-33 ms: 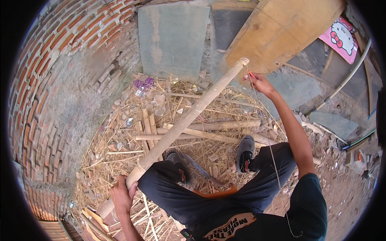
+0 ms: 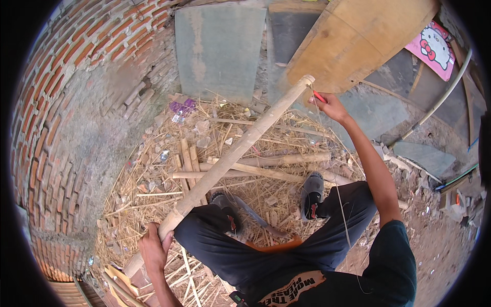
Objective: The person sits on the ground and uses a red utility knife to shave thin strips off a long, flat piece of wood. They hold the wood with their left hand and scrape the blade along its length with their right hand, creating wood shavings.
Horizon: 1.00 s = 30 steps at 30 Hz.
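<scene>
A long pale bamboo pole point(image 2: 245, 140) slants across my view, from the lower left up to its far end beside my right hand. My left hand point(image 2: 155, 248) is closed round the pole's near part, next to my left knee. My right hand point(image 2: 330, 107) pinches a slim red pen-like thing point(image 2: 320, 97) just right of the pole's far end. A thin string point(image 2: 341, 207) hangs from near that end, passes my right hand and trails over my right thigh. Whether my fingers also grip the string is hard to see.
Cut bamboo pieces point(image 2: 276, 160) and straw litter the ground before my shoes. A long grey blade point(image 2: 250, 211) lies between my feet. A brick wall point(image 2: 56, 117) rises at left. Boards point(image 2: 220, 51) lean at the back, near a pale curved pipe point(image 2: 437, 105).
The pole's far end has shifted very slightly left and down. The string has swung a little left over my right thigh. Both hands keep their hold.
</scene>
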{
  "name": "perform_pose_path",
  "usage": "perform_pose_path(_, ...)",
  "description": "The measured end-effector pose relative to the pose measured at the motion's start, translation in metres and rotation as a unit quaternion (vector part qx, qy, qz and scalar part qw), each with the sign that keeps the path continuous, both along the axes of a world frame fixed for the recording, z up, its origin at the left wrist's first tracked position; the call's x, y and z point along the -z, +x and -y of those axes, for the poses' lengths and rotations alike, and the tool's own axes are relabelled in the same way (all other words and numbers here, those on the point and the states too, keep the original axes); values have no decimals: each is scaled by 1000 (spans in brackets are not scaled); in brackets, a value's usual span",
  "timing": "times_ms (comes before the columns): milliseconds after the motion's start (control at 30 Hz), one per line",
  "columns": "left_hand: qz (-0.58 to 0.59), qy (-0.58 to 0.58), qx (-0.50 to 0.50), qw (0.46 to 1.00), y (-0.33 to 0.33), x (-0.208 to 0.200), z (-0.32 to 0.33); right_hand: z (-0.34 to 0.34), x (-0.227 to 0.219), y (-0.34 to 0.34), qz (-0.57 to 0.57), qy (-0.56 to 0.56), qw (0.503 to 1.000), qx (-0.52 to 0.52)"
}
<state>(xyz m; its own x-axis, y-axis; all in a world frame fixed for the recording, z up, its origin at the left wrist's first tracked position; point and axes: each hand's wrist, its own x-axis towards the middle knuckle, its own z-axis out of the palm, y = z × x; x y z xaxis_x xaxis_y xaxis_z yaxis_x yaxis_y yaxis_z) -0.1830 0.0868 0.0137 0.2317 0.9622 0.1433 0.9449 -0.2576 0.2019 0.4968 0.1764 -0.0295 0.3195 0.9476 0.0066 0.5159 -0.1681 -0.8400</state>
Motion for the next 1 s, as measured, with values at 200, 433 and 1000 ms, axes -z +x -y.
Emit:
perform_pose_path(200, -10, 6, 9, 1000, -19, 7, -15, -1, -3, 13, -204, -92, 970, -95)
perform_pose_path(433, -3, 17, 22, 1000, -33, 12, -25, -16, 12, 7, -8, -13, 991, -130)
perform_pose_path(1000, -33, 90, -59, 994, -70, 19, -19, -24, -2, 11, -92, 32, 994, 49)
